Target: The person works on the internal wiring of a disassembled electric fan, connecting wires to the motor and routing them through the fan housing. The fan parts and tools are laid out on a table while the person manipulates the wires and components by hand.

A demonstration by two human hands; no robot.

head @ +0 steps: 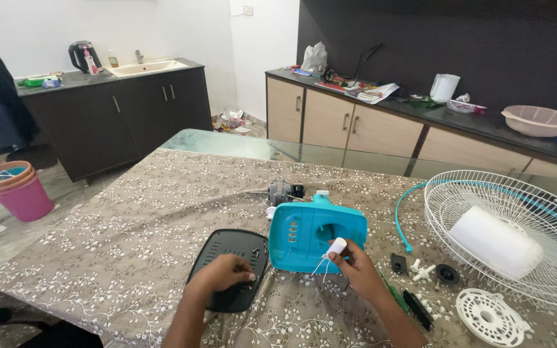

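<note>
At the bottom centre of the frame, the left hand (224, 274) lies flat, fingers loosely curled, on top of a black vented cover (232, 267) that rests on the flower-patterned tablecloth (130, 238); it presses on the cover rather than gripping it. Just right of it, the right hand (356, 267) pinches a small white cylindrical part (337, 246) between thumb and fingertips, with thin white wires (320, 266) trailing down from it. The part is held up against the lower right edge of a teal plastic fan housing (314, 235), which stands upright on the cloth just beyond both hands, near the frame's centre.

In the lower right corner lie small loose pieces: a white round slotted disc (490, 316), a black round knob (447, 274), a white knob (423, 270) and a dark strip (417, 308) beside the right forearm. Further right, a white wire fan guard (517, 193) lies on the table with a white cylinder (494, 241) inside it and a teal rim ring (400, 219) at its left edge.

Behind the teal housing sits a grey motor (282, 191). Beyond the cloth, bare glass tabletop (240, 143) shows. At the left edge stand stacked pink buckets (17, 190) on the floor. In the upper left is a dark cabinet (124, 116) with a sink (146, 66) and black kettle (80, 56); in the upper right, a long counter (356, 119) carries papers (362, 90) and a beige bowl (539, 119).
</note>
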